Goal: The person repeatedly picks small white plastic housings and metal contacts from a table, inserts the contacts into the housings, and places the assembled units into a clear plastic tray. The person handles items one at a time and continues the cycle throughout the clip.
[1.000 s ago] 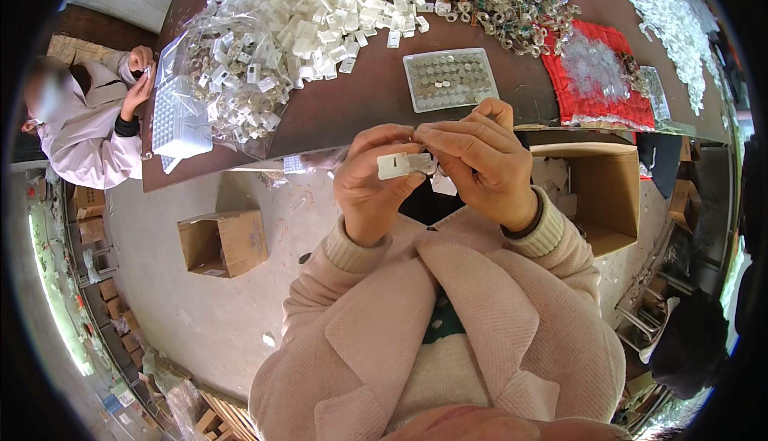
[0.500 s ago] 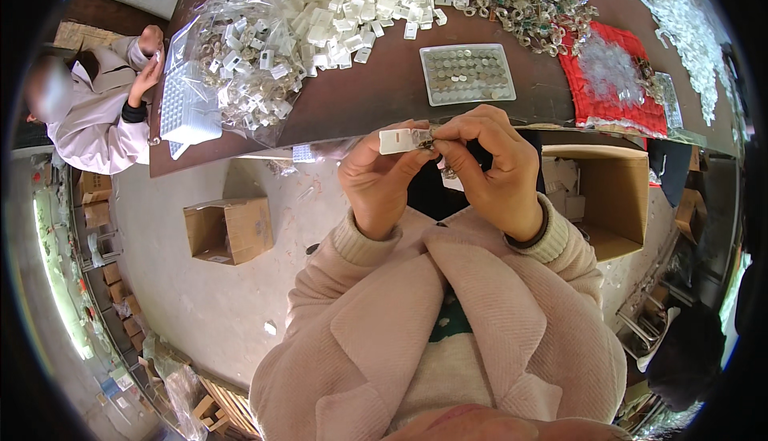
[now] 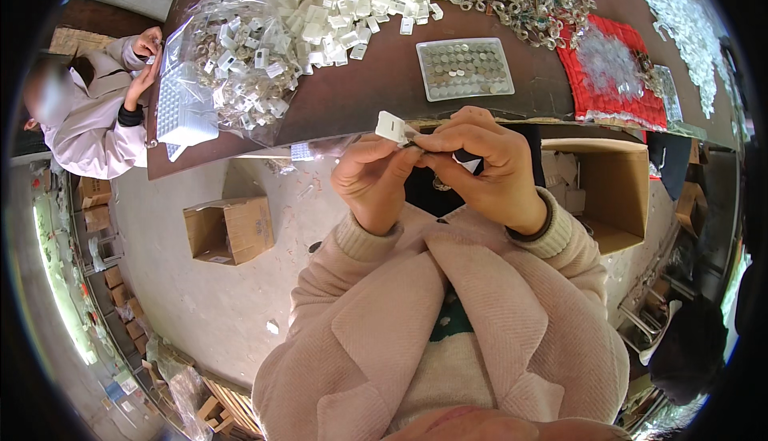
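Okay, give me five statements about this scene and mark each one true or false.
1. The left grip and right grip meet at a small white piece. True.
2. The tray of round pieces lies on the red cloth. False: the tray lies on the brown table, left of the red cloth.
3. An open cardboard box stands on the floor. True.
4. The heap of white pieces is under the table. False: the heap is on top.
5. A co-worker is at the table's left end. True.

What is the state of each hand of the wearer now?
Left hand: closed, pinching white plastic casing.
Right hand: pinched shut beside it; what it grips cannot be told.
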Tool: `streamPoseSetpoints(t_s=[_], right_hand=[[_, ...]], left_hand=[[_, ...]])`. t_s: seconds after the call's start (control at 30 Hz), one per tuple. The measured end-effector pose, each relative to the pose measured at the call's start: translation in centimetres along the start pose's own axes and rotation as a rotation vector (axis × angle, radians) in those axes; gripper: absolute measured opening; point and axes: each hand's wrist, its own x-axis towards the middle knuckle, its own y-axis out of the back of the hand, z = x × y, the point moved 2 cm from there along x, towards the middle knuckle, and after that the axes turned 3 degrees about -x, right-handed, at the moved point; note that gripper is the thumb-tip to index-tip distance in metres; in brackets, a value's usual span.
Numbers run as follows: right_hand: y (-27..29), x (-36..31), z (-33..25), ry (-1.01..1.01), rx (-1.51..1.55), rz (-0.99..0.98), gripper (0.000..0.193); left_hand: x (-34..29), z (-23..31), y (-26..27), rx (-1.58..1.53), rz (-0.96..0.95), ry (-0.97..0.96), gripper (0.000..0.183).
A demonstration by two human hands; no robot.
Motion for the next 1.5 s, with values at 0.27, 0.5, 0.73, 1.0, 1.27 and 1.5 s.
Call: streamPoseSetpoints(t_s=[0.27, 0.5, 0.73, 1.0, 1.27, 1.5], right_hand=[[-1.7, -0.4, -0.1, -0.033, -0.088, 0.09, 0.023], [-2.3, -0.6, 0.6, -0.144, 0.006, 0.115, 0.025], [-2.8, -0.6, 1.0, -0.225, 0.133, 0.156, 0.024], [-2.1, 0.2, 1.1, -0.248, 0.438, 0.12, 0.024], [-2.8, 0.2, 1.3, -0.09, 0.076, 0.064, 0.025], [-1.7, -1.2, 2.0, 0.036, -0.266, 0.088, 0.029]], left_hand=[[-0.4, -0.4, 0.5, -0.064, 0.131, 0.089, 0.025], [-0.3, -0.8, 0.3, -0.129, 0.205, 0.152, 0.016], [-0.2, -0.5, -0.1, -0.095, 0.184, 0.137, 0.017], [0.0, -0.7, 0.3, -0.044, 0.103, 0.054, 0.02], [0.0, -0.3, 0.3, -0.192, 0.206, 0.196, 0.01], [-0.3, -2.0, 0.4, -0.106, 0.19, 0.278, 0.011]])
